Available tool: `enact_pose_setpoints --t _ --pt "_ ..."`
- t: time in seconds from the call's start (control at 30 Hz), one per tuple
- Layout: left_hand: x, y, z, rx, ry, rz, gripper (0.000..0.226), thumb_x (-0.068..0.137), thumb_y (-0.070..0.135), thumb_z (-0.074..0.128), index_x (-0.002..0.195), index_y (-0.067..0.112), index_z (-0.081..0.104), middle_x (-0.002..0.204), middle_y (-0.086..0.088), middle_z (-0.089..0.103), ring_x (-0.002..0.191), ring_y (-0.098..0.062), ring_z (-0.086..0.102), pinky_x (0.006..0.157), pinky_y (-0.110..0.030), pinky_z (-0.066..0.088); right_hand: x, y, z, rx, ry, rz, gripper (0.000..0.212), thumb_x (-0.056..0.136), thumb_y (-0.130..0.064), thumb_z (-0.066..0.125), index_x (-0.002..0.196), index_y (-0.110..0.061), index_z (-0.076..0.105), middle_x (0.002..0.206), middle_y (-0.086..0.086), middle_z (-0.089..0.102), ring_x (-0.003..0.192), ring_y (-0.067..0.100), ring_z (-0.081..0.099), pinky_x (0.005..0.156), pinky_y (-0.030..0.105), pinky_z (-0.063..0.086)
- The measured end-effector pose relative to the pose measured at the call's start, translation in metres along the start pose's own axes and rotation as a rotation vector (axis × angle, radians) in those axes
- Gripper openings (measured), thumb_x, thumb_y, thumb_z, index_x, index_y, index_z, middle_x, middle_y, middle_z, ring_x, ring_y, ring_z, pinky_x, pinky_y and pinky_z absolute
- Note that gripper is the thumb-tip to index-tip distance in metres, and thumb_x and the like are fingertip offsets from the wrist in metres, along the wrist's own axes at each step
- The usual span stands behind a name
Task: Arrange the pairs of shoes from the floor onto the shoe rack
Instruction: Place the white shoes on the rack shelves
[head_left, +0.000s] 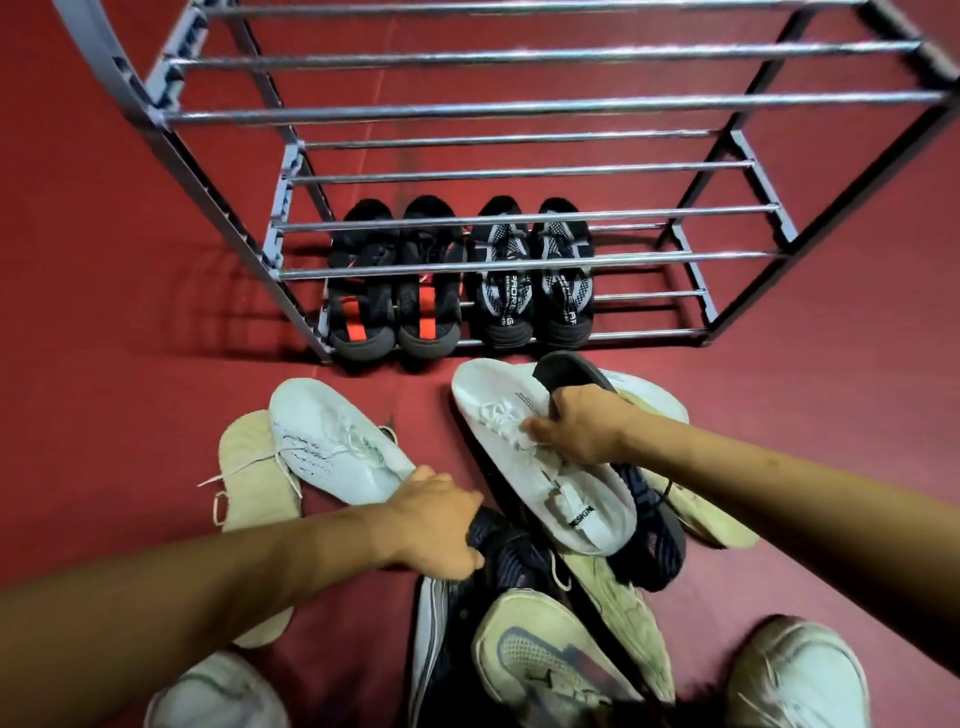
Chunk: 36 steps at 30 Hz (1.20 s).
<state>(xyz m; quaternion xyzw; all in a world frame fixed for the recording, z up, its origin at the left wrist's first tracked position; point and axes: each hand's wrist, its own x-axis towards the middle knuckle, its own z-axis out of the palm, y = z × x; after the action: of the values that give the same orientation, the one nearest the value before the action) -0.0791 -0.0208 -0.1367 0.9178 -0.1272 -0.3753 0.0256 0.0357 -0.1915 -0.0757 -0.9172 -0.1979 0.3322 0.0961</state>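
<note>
A grey metal shoe rack (519, 260) stands on the red floor. On its bottom shelf sit a black pair with orange tongues (395, 306) and a black-and-white patterned pair (535, 291). In front lies a heap of shoes. My right hand (582, 426) grips a dark navy shoe (649, 525) that lies under a white knit sneaker (540, 467). My left hand (441, 525) holds the heel of another dark navy shoe (504, 556) in the heap. A second white sneaker (332, 441) lies to the left, partly on a beige shoe (249, 483).
Worn cream sneakers (550, 660) lie sole-side and upper-side near the bottom of the view, and another cream shoe (711, 514) lies at the right. White shoes (800, 670) on my feet show at both lower corners. The rack's upper shelves hold only bare bars.
</note>
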Motion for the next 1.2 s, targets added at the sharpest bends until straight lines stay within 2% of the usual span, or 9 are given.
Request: enact_pose_setpoints --t 0.2,0.37,0.43,0.53,0.67,0.77,0.83,1.0,1.2 --pt "-0.006 -0.016 -0.019 -0.665 -0.232 -0.115 0.041 0.059 0.040 0.087 0.083 0.018 0.060 0.075 0.005 0.058 0.068 -0.014 0.052 0.061 -0.029 0.043 0.003 0.007 0.002 0.105 -0.003 0.015 0.052 0.098 -0.051 0.052 0.082 -0.004 0.069 0.087 0.012 0.074 0.080 0.025 0.067 0.060 0.030 0.042" --pt "-0.094 -0.021 -0.084 -0.840 0.256 -0.100 0.042 0.046 0.033 0.083 0.081 0.025 0.060 0.078 0.010 0.070 0.066 -0.006 0.065 0.060 -0.033 0.059 0.011 0.015 0.003 0.205 -0.018 0.025 0.051 0.095 -0.053 0.057 0.087 -0.005 0.074 0.088 0.010 0.076 0.080 0.023 0.070 0.066 0.029 0.047" --pt "-0.131 -0.018 -0.109 -0.619 0.585 -0.054 0.045 0.044 0.045 0.076 0.080 0.028 0.054 0.084 0.013 0.064 0.073 -0.007 0.060 0.054 -0.024 0.048 0.012 0.018 0.002 0.253 -0.016 0.032 0.051 0.094 -0.052 0.059 0.085 -0.004 0.075 0.083 0.010 0.077 0.068 0.019 0.067 0.060 0.027 0.046" --pt "-0.151 -0.014 -0.103 -0.296 0.995 0.128 0.038 0.052 0.043 0.072 0.077 0.025 0.049 0.072 0.008 0.051 0.066 -0.018 0.047 0.054 -0.032 0.037 0.013 0.017 0.003 0.309 -0.006 0.054 0.048 0.093 -0.052 0.062 0.072 -0.009 0.071 0.066 0.004 0.071 0.050 0.010 0.060 0.054 0.025 0.043" --pt "-0.103 -0.014 -0.011 0.297 0.807 0.264 0.043 0.049 0.019 0.076 0.083 0.018 0.050 0.077 -0.004 0.048 0.070 -0.027 0.040 0.067 -0.040 0.031 0.007 0.016 0.003 0.333 0.005 0.084 0.052 0.090 -0.056 0.063 0.073 -0.007 0.072 0.063 0.002 0.067 0.049 0.013 0.058 0.052 0.023 0.042" --pt "-0.073 -0.016 0.041 0.393 0.505 0.195 0.065 0.046 0.044 0.084 0.098 0.018 0.054 0.095 -0.004 0.054 0.081 -0.026 0.047 0.073 -0.042 0.034 0.005 0.014 0.006 0.330 0.032 0.121 0.055 0.084 -0.064 0.066 0.068 -0.012 0.068 0.063 0.005 0.063 0.054 0.018 0.058 0.055 0.025 0.045" --pt "-0.066 -0.013 0.046 0.395 0.510 0.247 0.060 0.060 0.054 0.076 0.102 0.018 0.056 0.100 -0.003 0.057 0.086 -0.024 0.049 0.077 -0.042 0.040 0.007 0.012 0.009 0.356 0.003 0.128 0.052 0.083 -0.064 0.067 0.068 -0.014 0.067 0.062 0.006 0.063 0.053 0.019 0.058 0.052 0.025 0.045" --pt "-0.066 -0.009 0.031 -0.193 0.757 0.306 0.027 0.080 0.043 0.063 0.099 0.024 0.061 0.101 0.009 0.060 0.090 -0.016 0.057 0.083 -0.034 0.043 0.016 0.014 0.012 0.354 -0.012 0.147 0.046 0.085 -0.057 0.068 0.068 -0.014 0.064 0.065 0.004 0.063 0.057 0.019 0.059 0.056 0.027 0.046" --pt "-0.045 -0.029 0.025 -0.743 0.852 -0.293 0.046 0.077 0.044 0.074 0.110 0.021 0.052 0.108 0.010 0.044 0.095 -0.012 0.054 0.090 -0.029 0.046 0.016 0.012 0.014 0.376 -0.043 0.145 0.050 0.090 -0.054 0.063 0.061 -0.013 0.060 0.056 0.004 0.061 0.047 0.021 0.058 0.053 0.026 0.047"
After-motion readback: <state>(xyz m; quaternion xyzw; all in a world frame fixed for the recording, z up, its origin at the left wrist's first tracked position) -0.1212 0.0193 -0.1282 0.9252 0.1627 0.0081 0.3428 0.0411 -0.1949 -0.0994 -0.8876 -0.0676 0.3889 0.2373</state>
